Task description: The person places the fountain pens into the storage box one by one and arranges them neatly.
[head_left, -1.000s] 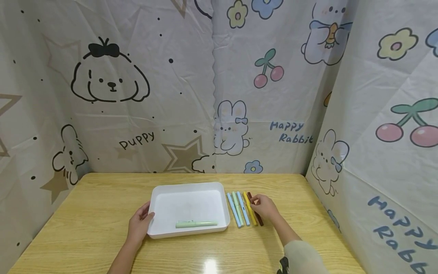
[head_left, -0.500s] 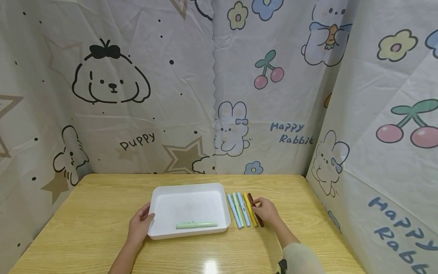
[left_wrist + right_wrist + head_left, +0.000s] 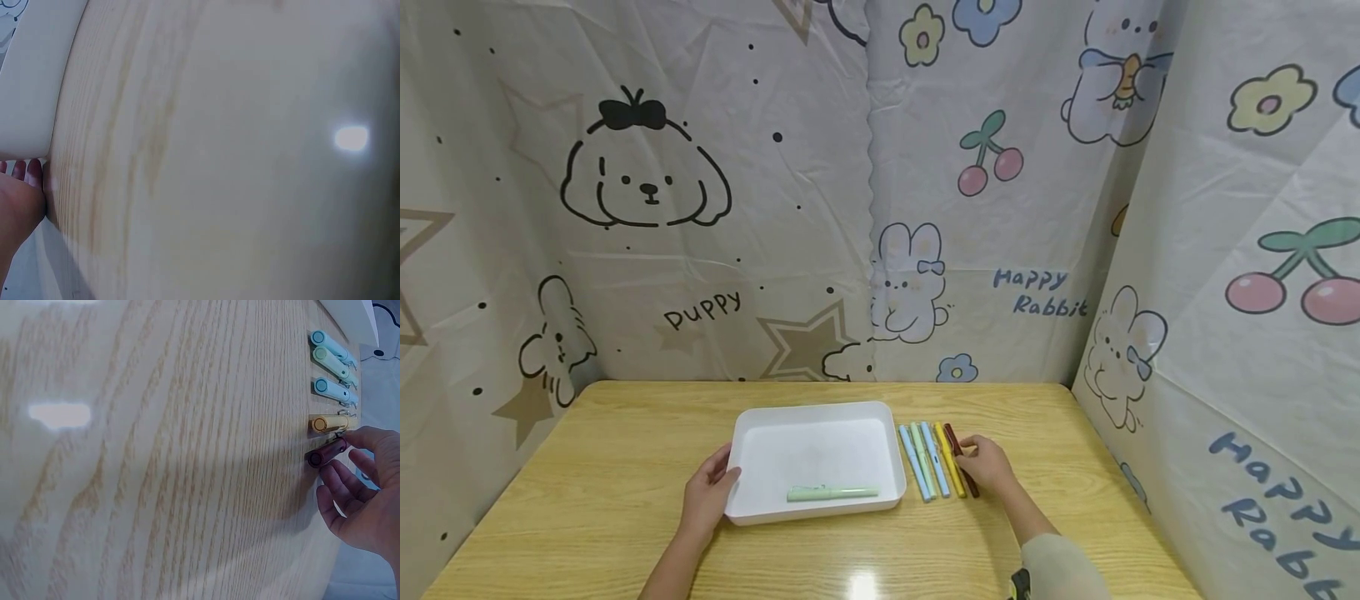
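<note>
A white tray [image 3: 816, 442] lies on the table, holding one pale green pen [image 3: 832, 493] along its near side. My left hand [image 3: 707, 492] grips the tray's left end, thumb on the rim; in the left wrist view its fingertips [image 3: 34, 170] show by the tray's corner. Right of the tray, several capped pens lie side by side: light blue, pale green, light blue, yellow [image 3: 331, 422], and dark red-brown. My right hand [image 3: 987, 465] pinches the dark red-brown pen [image 3: 326, 454], the outermost of the row, which lies at a slant beside the yellow one.
The wood-grain table [image 3: 625, 467] has a printed cloth [image 3: 805, 242] hanging behind it and another at the right side. Close to the tray's right wall lies the nearest light blue pen [image 3: 914, 462].
My right hand has shifted very slightly to the right along the dark red-brown pen. The tray, the left hand and the other pens stay put.
</note>
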A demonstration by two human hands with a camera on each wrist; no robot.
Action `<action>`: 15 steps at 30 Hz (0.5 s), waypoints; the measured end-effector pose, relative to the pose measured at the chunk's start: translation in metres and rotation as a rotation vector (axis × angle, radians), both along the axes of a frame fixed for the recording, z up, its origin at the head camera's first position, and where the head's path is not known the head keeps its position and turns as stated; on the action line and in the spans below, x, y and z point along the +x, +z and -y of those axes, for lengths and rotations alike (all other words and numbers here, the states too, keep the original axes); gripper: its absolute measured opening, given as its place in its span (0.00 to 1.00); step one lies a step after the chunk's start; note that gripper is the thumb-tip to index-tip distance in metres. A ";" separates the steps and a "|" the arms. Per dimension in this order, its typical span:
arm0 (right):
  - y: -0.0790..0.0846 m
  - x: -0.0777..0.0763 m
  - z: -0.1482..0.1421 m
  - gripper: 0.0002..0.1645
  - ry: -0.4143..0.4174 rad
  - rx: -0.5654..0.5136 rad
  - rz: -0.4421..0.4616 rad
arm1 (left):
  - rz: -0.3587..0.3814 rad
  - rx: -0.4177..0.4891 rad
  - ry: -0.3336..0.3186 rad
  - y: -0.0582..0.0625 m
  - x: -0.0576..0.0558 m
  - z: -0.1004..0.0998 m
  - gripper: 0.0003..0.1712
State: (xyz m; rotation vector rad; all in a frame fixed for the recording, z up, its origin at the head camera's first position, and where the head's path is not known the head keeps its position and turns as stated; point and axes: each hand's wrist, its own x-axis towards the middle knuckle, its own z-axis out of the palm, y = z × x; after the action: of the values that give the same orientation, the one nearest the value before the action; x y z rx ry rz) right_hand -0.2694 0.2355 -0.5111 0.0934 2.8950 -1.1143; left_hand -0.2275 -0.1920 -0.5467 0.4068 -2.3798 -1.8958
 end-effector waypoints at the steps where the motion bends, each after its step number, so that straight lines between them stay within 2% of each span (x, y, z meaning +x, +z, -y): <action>1: 0.000 0.000 0.000 0.20 -0.003 -0.001 0.002 | 0.001 -0.003 -0.001 0.000 0.000 0.000 0.30; 15: -0.009 -0.003 -0.003 0.19 -0.018 -0.017 -0.005 | 0.001 -0.013 -0.002 0.000 0.000 0.000 0.30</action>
State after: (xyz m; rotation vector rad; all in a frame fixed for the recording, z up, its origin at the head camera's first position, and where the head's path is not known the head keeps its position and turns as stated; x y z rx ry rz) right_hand -0.2720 0.2385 -0.5202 0.1169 2.8943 -1.1429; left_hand -0.2275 -0.1920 -0.5468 0.4050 -2.3928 -1.8805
